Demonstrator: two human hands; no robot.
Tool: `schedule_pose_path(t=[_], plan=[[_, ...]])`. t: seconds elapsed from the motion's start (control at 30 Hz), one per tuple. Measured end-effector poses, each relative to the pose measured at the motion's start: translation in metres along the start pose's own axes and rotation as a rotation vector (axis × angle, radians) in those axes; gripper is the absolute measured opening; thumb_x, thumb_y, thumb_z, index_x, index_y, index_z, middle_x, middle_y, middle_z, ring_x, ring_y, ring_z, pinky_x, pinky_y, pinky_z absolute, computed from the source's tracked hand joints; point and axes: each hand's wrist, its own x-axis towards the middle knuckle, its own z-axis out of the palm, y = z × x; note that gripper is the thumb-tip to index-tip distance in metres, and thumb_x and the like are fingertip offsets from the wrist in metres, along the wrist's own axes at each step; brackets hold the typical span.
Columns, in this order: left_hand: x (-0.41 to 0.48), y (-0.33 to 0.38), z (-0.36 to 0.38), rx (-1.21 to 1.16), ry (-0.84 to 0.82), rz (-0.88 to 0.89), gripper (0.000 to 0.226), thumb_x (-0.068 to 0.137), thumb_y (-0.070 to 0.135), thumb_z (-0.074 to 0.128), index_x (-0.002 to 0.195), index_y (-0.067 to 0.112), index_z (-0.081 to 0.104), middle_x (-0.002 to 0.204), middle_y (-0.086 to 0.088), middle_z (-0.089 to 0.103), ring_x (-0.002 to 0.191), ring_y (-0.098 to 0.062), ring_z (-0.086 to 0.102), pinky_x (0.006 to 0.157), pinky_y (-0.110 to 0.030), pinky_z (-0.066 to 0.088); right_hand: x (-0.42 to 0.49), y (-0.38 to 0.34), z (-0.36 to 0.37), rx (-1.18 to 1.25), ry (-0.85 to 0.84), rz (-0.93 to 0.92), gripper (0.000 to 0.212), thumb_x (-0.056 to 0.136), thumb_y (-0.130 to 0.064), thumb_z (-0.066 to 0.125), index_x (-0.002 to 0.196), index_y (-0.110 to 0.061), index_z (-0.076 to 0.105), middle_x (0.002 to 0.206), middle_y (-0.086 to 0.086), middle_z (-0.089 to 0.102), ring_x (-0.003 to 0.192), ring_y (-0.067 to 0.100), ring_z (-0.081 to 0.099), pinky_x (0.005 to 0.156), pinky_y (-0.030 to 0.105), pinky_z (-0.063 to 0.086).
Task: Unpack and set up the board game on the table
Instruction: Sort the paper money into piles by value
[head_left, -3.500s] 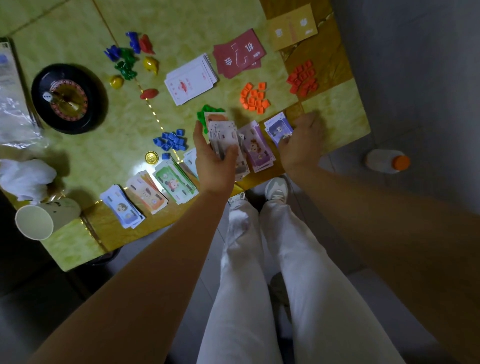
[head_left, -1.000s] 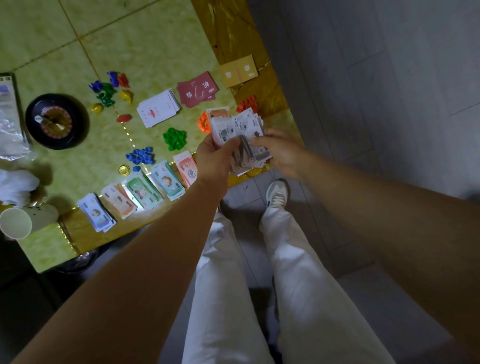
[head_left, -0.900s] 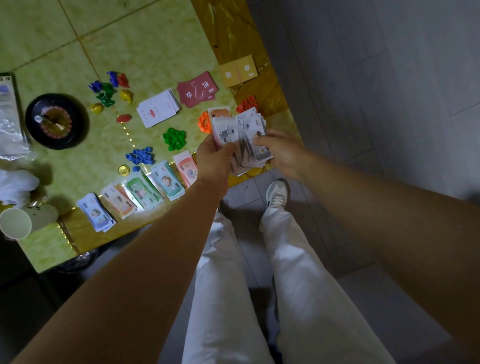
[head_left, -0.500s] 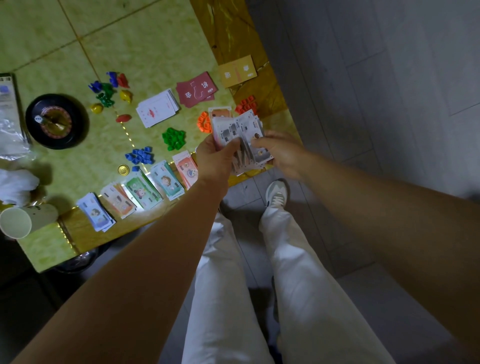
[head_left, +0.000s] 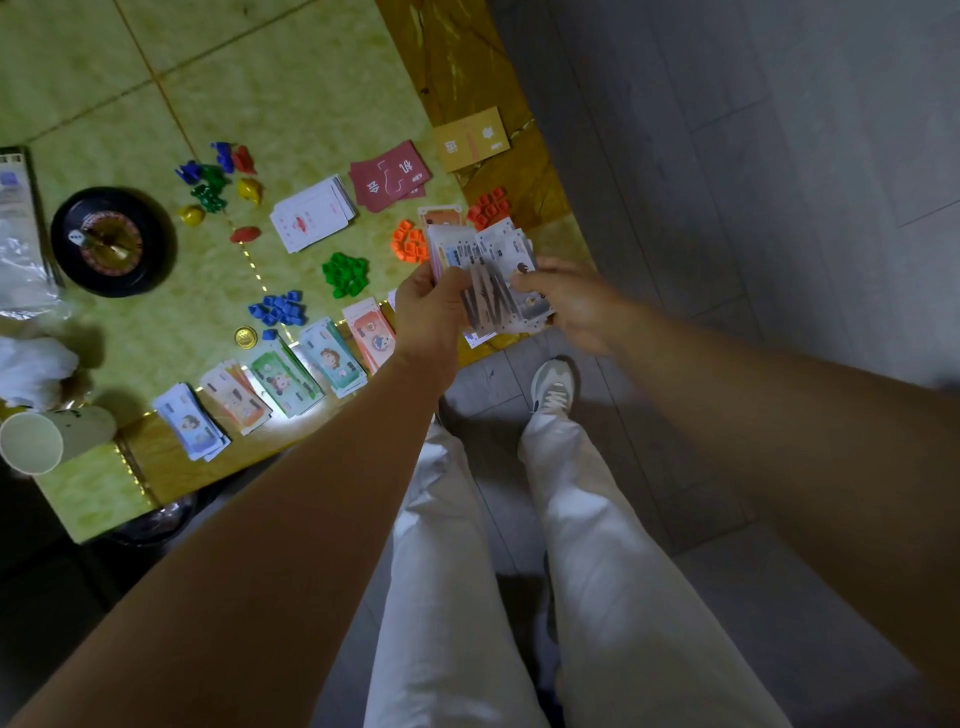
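Tagger: Right hand (head_left: 576, 304) was down on the table (head_left: 291, 78) 3.5 s back. Now it's up at the fan of notes (head_left: 488, 270), meeting the left hand (head_left: 428, 312). Barely any change over the last half second.

QA: Grip state?

Tagger: Left hand is curled round the fan's lower left end, thumb on top. Right hand pinches the fan's right edge. Notes are motion-blurred, so I can't read the values.

QA: Where's the fan?

Tagger: In the air over the table's near right corner, touching nothing but the hands.

QA: Go outward.

Tagger: Pink note pile (head_left: 370, 332) lies just left of the left hand. Then teal pile (head_left: 332, 364), green pile (head_left: 283, 382), orange pile (head_left: 236, 397) and blue pile (head_left: 189, 428) run in a row along the near edge. Gold coin (head_left: 245, 336) sits just behind that row, with blue houses (head_left: 280, 307) beside it. Green houses (head_left: 345, 273), orange houses (head_left: 409, 247) and red houses (head_left: 488, 207) lie further back, each in its own heap.

QA: Cards?

Tagger: White deck (head_left: 313, 213), red cards (head_left: 389, 176) and yellow cards (head_left: 470, 139) are behind the houses. Pawns (head_left: 218, 179) are clustered left of the deck. Roulette wheel (head_left: 113, 241) is far left, and a paper cup (head_left: 47, 439) lies on its side at the near left corner.
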Motion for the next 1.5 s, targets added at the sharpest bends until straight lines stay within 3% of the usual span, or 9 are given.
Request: schedule_pose_path(t=[0.27,0.37,0.47,0.57,0.77,0.93,1.17,1.33,1.5], plan=[[-0.005,-0.004,0.003,0.002,0.007,0.036,0.028,0.091,-0.01,0.04,0.092,0.008,0.061,0.075,-0.006,0.062,0.066,-0.023,0.06,0.069,-0.04,0.05,0.004,0.004,0.001,0.105,0.043,0.042,0.012,0.092,-0.014,0.055,0.099,-0.018,0.064,0.114,0.011,0.064,0.11,0.029,0.058,0.101,0.045,0.042],[-0.006,-0.005,0.001,-0.014,0.006,0.058,0.059,0.091,-0.013,0.037,0.139,0.02,0.041,0.105,-0.009,0.063,0.077,-0.024,0.061,0.068,-0.032,0.054,0.004,0.007,0.0,0.23,0.04,0.072,0.027,0.091,-0.011,0.051,0.115,-0.009,0.062,0.127,0.019,0.059,0.105,0.034,0.058,0.093,0.048,0.046],[-0.004,-0.008,-0.003,0.039,-0.009,0.11,0.064,0.087,-0.016,0.032,0.129,0.028,0.048,0.135,-0.015,0.053,0.112,-0.034,0.059,0.092,-0.054,0.051,0.002,0.008,-0.001,0.32,0.033,0.087,0.025,0.093,-0.011,0.048,0.115,-0.011,0.059,0.12,0.017,0.057,0.086,0.026,0.056,0.076,0.038,0.047],[-0.005,-0.006,0.0,0.206,-0.004,0.053,0.041,0.092,-0.006,0.033,0.096,0.013,0.07,0.106,-0.017,0.069,0.098,-0.037,0.066,0.086,-0.058,0.053,0.0,0.008,-0.003,0.33,-0.009,0.072,0.023,0.095,-0.01,0.046,0.114,-0.011,0.059,0.108,0.012,0.059,0.079,0.022,0.057,0.072,0.034,0.048],[-0.009,-0.001,0.012,0.257,-0.066,0.102,0.027,0.092,0.005,0.058,0.065,0.005,0.063,0.055,-0.001,0.061,0.055,-0.016,0.057,0.057,-0.033,0.052,0.001,0.004,-0.001,0.269,-0.021,0.037,0.014,0.093,-0.011,0.051,0.098,-0.011,0.065,0.095,0.011,0.065,0.086,0.026,0.062,0.079,0.038,0.048],[-0.003,-0.006,0.013,0.417,-0.042,0.154,0.018,0.093,0.014,0.061,0.08,0.01,0.072,0.068,-0.004,0.068,0.066,-0.015,0.062,0.065,-0.032,0.052,-0.001,0.003,0.001,0.086,0.037,-0.043,0.017,0.091,-0.009,0.057,0.105,-0.012,0.066,0.104,0.015,0.068,0.102,0.032,0.064,0.091,0.044,0.05],[0.009,-0.018,0.015,0.737,-0.077,0.19,0.021,0.092,0.007,0.051,0.081,0.006,0.069,0.064,-0.004,0.057,0.057,-0.012,0.047,0.059,-0.026,0.037,0.005,0.006,0.009,-0.295,0.101,-0.205,0.02,0.093,-0.013,0.054,0.112,-0.011,0.057,0.104,0.011,0.063,0.094,0.028,0.062,0.083,0.045,0.051],[0.02,-0.023,0.003,0.729,0.078,0.146,0.031,0.093,0.003,0.047,0.111,0.011,0.071,0.089,-0.01,0.071,0.062,-0.017,0.059,0.058,-0.021,0.039,0.017,0.015,-0.008,-0.701,0.345,-0.312,0.024,0.091,-0.016,0.052,0.113,-0.006,0.057,0.107,0.016,0.062,0.098,0.033,0.058,0.074,0.038,0.045],[0.034,-0.033,-0.007,0.689,0.121,0.226,0.033,0.093,0.0,0.045,0.11,0.011,0.072,0.058,0.008,0.054,0.034,-0.001,0.039,0.041,-0.012,0.026,0.038,0.031,-0.014,-1.006,0.481,-0.401,0.019,0.089,-0.013,0.053,0.107,-0.011,0.058,0.106,0.012,0.058,0.098,0.03,0.055,0.071,0.035,0.04]])
